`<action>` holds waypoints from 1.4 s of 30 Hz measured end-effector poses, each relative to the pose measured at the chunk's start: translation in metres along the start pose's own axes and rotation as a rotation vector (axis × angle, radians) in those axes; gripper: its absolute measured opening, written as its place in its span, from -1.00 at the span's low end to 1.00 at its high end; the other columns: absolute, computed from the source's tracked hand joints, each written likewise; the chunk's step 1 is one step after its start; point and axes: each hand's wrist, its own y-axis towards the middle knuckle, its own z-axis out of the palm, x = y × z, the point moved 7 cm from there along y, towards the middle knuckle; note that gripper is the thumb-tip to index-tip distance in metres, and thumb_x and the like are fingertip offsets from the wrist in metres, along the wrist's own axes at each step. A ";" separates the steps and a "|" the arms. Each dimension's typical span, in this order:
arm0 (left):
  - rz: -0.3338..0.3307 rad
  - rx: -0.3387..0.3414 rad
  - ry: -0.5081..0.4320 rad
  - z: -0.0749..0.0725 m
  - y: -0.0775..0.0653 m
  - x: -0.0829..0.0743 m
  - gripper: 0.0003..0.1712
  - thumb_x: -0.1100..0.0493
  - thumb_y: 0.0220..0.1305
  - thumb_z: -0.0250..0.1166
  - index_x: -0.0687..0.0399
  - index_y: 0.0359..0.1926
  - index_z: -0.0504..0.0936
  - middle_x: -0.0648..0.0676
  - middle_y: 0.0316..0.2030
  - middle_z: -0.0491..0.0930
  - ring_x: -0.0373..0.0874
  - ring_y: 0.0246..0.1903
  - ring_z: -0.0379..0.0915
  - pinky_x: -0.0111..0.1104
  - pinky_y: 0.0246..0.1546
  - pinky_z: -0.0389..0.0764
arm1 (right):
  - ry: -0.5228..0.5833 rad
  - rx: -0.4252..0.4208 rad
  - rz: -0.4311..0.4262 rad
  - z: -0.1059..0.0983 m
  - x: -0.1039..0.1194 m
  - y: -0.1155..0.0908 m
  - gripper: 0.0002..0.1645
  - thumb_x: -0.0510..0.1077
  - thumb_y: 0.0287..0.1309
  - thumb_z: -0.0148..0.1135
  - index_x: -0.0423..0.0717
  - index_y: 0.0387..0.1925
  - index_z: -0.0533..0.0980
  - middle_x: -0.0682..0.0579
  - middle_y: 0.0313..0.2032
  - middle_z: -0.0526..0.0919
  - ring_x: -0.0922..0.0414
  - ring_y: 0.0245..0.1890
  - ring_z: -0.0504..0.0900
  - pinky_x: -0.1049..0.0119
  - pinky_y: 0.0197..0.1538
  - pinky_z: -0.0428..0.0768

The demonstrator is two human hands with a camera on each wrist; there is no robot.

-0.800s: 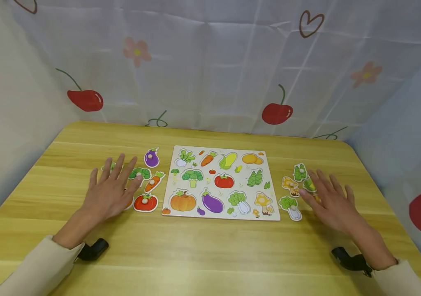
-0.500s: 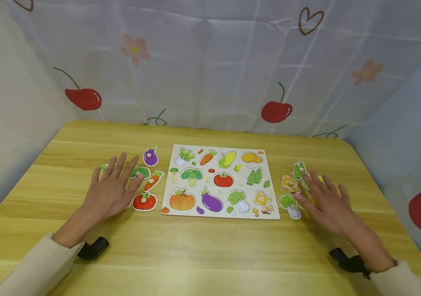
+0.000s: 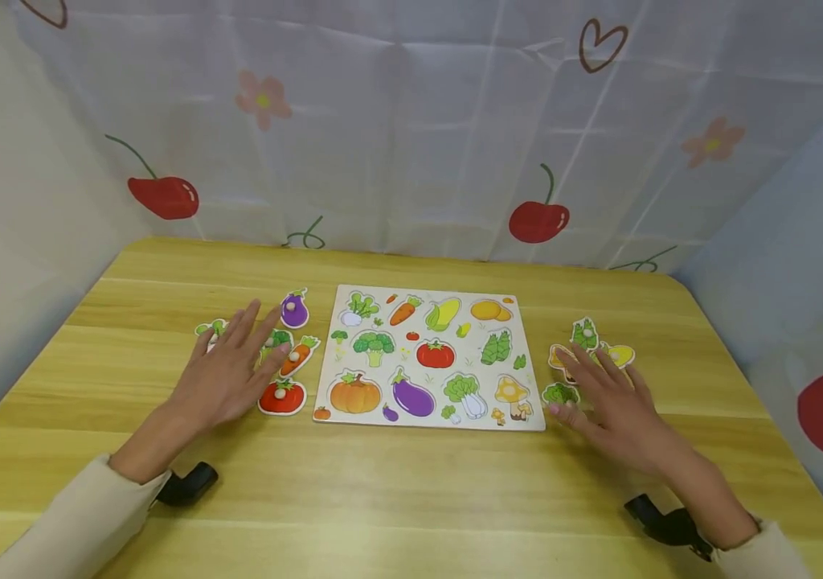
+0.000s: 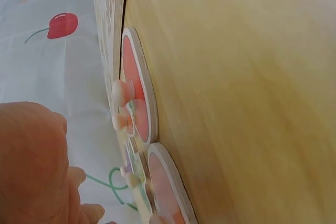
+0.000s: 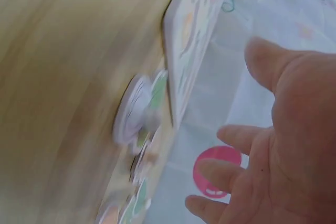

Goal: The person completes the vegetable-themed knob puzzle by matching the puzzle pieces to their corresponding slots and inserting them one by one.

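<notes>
My left hand [image 3: 219, 378], fingers extended, hovers over the loose knobbed puzzle pieces left of the board. Around it lie the turnip [image 3: 214, 327], broccoli [image 3: 280, 341], carrot [image 3: 296, 359], eggplant [image 3: 298, 312] and tomato [image 3: 292, 399] pieces. Another piece shows below the tomato in the left wrist view, partly cut off. On the other side my right hand [image 3: 621, 414] spreads above the bok choy [image 3: 559, 394], mushroom [image 3: 560, 360], green bamboo-shoot-like [image 3: 583, 333] and corn [image 3: 621, 355] pieces, partly covering some. In the right wrist view its fingers are apart, gripping nothing.
Between the hands lies a flat vegetable puzzle board [image 3: 472, 354] with printed pictures and outlines. Wooden tabletop [image 3: 411, 498] extends in front of it. A cherry-patterned cloth [image 3: 397, 145] hangs behind the table's far edge. Black wrist cameras [image 3: 190, 484] sit under both wrists.
My right hand has moved left and slightly nearer, over the bok choy piece, uncovering the corn piece. My left hand has shifted slightly right, its fingers reaching towards the eggplant piece.
</notes>
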 end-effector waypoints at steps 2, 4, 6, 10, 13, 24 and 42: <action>0.003 0.011 -0.008 0.002 0.001 -0.002 -0.20 -0.31 0.55 -0.24 -0.06 0.61 -0.07 0.32 0.57 -0.13 0.38 0.50 -0.11 0.39 0.36 -0.16 | 0.029 0.019 -0.017 0.003 0.004 0.000 -0.05 0.23 0.32 0.21 -0.03 0.56 0.09 -0.27 0.53 0.08 -0.43 0.48 0.00 -0.51 0.31 -0.14; 0.010 0.011 -0.006 0.003 0.002 -0.004 -0.21 -0.30 0.55 -0.22 -0.04 0.61 -0.06 0.32 0.56 -0.10 0.38 0.50 -0.09 0.39 0.36 -0.14 | 0.064 0.035 -0.029 0.005 0.008 0.001 -0.03 0.22 0.29 0.25 -0.06 0.55 0.11 -0.27 0.53 0.08 -0.43 0.48 0.01 -0.51 0.30 -0.09; 0.023 0.007 0.003 0.004 0.003 -0.005 -0.22 -0.27 0.56 -0.21 -0.03 0.60 -0.05 0.31 0.56 -0.08 0.35 0.50 -0.07 0.39 0.36 -0.11 | 0.081 0.044 -0.043 0.006 0.011 0.002 -0.03 0.22 0.27 0.27 -0.08 0.54 0.14 -0.28 0.53 0.08 -0.41 0.49 0.02 -0.50 0.30 -0.05; 0.065 -0.002 0.029 0.003 0.003 -0.009 -0.26 -0.19 0.58 -0.17 0.01 0.59 -0.01 0.28 0.55 0.00 0.30 0.50 -0.03 0.34 0.37 -0.05 | 0.079 0.053 -0.075 0.009 0.017 0.004 -0.05 0.23 0.24 0.31 -0.08 0.50 0.20 -0.29 0.52 0.10 -0.40 0.49 0.02 -0.45 0.33 0.02; 0.101 0.002 0.023 0.002 0.002 -0.011 -0.29 -0.13 0.57 -0.09 0.08 0.57 0.07 0.27 0.53 0.08 0.29 0.47 0.06 0.31 0.37 0.00 | 0.068 0.052 -0.092 0.011 0.020 0.005 -0.07 0.22 0.22 0.33 -0.05 0.48 0.25 -0.31 0.51 0.12 -0.40 0.48 0.05 -0.45 0.33 0.06; 0.219 -0.036 -0.085 -0.005 0.003 -0.016 -0.41 0.04 0.45 0.20 0.09 0.42 0.39 0.26 0.39 0.38 0.36 0.28 0.35 0.20 0.29 0.31 | 0.082 0.053 -0.110 0.016 0.025 0.010 -0.12 0.20 0.20 0.36 -0.05 0.44 0.31 -0.31 0.48 0.18 -0.38 0.47 0.08 -0.44 0.34 0.10; 0.266 -0.036 -0.159 -0.004 0.018 -0.012 -0.57 0.24 0.27 0.39 0.13 0.16 0.65 0.13 0.02 0.72 0.04 -0.04 0.64 -0.01 0.02 0.61 | 0.066 0.089 -0.106 0.019 0.022 0.012 -0.16 0.26 0.19 0.34 -0.02 0.39 0.37 -0.30 0.47 0.20 -0.38 0.46 0.10 -0.43 0.33 0.12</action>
